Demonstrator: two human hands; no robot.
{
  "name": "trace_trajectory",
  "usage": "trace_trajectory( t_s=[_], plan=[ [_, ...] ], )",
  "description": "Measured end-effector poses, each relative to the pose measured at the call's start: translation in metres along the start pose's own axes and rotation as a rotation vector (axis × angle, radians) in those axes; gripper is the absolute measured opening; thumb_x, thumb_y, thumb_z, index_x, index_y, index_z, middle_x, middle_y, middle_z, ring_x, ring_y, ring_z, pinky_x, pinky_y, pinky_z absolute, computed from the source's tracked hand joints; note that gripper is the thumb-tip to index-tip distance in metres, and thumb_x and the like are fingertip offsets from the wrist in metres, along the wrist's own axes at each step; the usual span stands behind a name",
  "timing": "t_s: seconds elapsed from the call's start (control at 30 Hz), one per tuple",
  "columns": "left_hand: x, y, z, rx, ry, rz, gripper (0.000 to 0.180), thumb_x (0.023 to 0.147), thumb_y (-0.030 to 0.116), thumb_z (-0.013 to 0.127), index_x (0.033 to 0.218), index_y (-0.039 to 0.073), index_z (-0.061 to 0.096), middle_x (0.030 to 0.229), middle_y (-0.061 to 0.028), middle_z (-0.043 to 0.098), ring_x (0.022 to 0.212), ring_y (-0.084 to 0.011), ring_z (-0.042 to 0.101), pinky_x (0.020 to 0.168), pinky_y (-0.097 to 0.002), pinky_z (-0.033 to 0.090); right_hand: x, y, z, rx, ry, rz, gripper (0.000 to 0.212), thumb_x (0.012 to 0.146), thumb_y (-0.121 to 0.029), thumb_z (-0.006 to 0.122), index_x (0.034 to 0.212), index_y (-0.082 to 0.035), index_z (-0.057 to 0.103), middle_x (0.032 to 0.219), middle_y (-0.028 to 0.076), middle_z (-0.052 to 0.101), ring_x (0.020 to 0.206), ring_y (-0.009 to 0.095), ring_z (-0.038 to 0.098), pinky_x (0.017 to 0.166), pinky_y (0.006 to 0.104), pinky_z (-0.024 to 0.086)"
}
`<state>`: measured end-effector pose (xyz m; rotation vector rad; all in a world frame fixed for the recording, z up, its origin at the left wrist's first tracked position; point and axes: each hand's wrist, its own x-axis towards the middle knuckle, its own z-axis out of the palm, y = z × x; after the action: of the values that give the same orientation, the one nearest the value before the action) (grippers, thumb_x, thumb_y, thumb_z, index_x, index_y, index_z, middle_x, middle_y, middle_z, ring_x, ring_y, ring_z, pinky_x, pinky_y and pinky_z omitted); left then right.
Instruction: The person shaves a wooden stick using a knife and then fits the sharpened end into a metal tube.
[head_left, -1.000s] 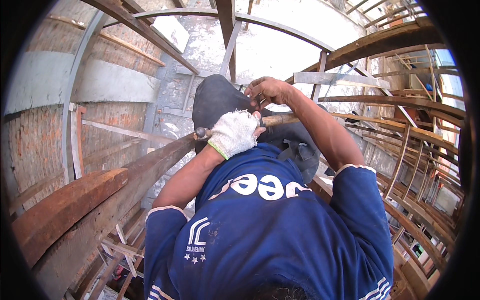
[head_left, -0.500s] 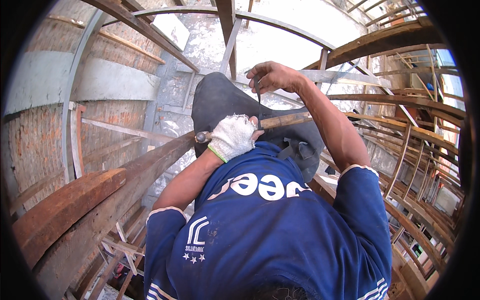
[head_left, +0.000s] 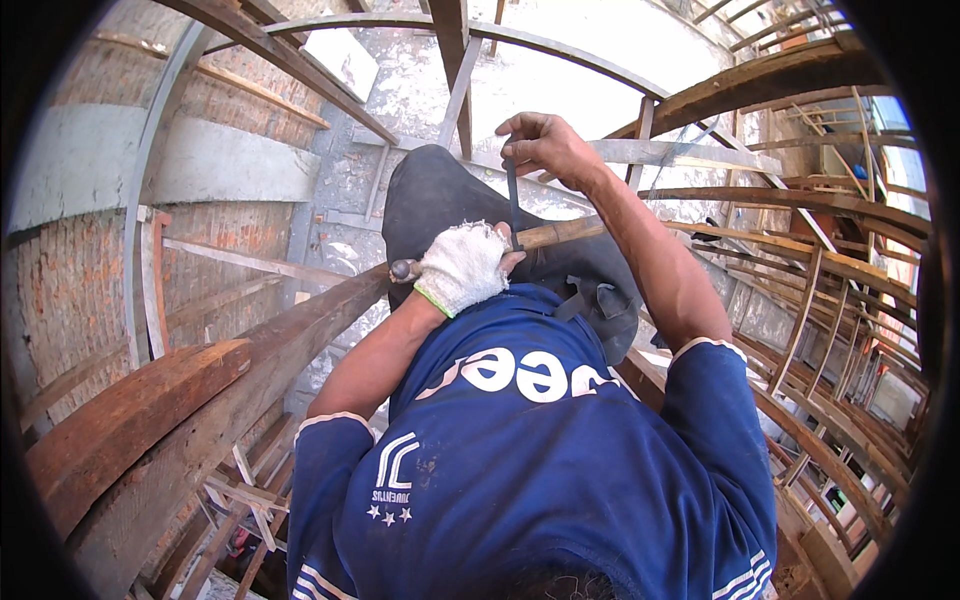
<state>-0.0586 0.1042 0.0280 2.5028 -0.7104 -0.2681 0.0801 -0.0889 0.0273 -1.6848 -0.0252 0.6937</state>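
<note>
A: As the person leans over the timber framework, the left hand, in a white work glove, is wrapped tight around a hammer close to its head; the wooden handle runs off to the right, across the dark trousers.

B: And the right hand?

A: Bare, raised above the hammer, thumb and fingers pressed together on the top of a thin dark nail. The nail hangs nearly upright, its lower end just at the handle beside the gloved fist.

B: Where does the hammer lie relative to the beam?

A: Its metal head sits just past the upper end of a long weathered wooden beam that slopes down to the lower left. Whether it touches the wood I cannot tell.

B: Any container in view?

A: Only a small dark pouch at the waist, just above the blue shirt; its contents are hidden. Around stand a brick wall at left and curved wooden ribs at right.
</note>
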Motion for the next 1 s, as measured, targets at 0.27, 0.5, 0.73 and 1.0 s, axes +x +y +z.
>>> trace_trajectory(
  t_s=[0.27,0.5,0.73,1.0],
  plan=[
    [0.013,-0.008,0.007,0.042,-0.121,-0.027,0.038,0.096,0.040,0.066,0.099,0.002,0.061,0.080,-0.0194,0.069,0.079,-0.0394,0.071,0.071,-0.0503,0.056,0.016,-0.062,0.001,-0.018,0.257,-0.386,0.046,0.094,0.001,0.069,0.139,0.002,0.058,0.087,0.013,0.071,0.078,0.021,0.075,0.070,0.0336,0.064],
    [0.032,-0.017,0.009,0.056,-0.201,-0.158,0.039,0.099,0.038,0.060,0.108,0.000,0.063,0.088,-0.0222,0.072,0.083,-0.0408,0.072,0.074,-0.0502,0.057,0.014,-0.170,-0.026,0.215,0.159,-0.527,0.064,0.085,0.014,0.068,0.146,-0.003,0.055,0.076,0.009,0.067,0.063,0.019,0.070,0.055,0.0324,0.060],
    [0.053,-0.051,0.000,-0.094,-0.184,-0.383,0.045,0.102,0.043,0.058,0.116,0.001,0.066,0.098,-0.0220,0.073,0.096,-0.0413,0.070,0.085,-0.0494,0.054,-0.076,-0.206,0.006,0.171,0.043,-0.630,0.067,0.088,0.011,0.069,0.150,-0.007,0.052,0.078,0.006,0.069,0.071,0.013,0.069,0.067,0.0283,0.059],
    [0.048,-0.106,0.016,-0.285,0.042,-0.438,0.044,0.098,0.044,0.066,0.103,0.000,0.070,0.099,-0.0231,0.073,0.097,-0.0417,0.069,0.085,-0.0482,0.052,-0.120,-0.148,0.041,-0.068,0.058,-0.738,0.071,0.081,0.012,0.070,0.146,-0.013,0.060,0.065,-0.002,0.051,0.062,0.006,0.045,0.061,0.0262,0.040]
  ],
)
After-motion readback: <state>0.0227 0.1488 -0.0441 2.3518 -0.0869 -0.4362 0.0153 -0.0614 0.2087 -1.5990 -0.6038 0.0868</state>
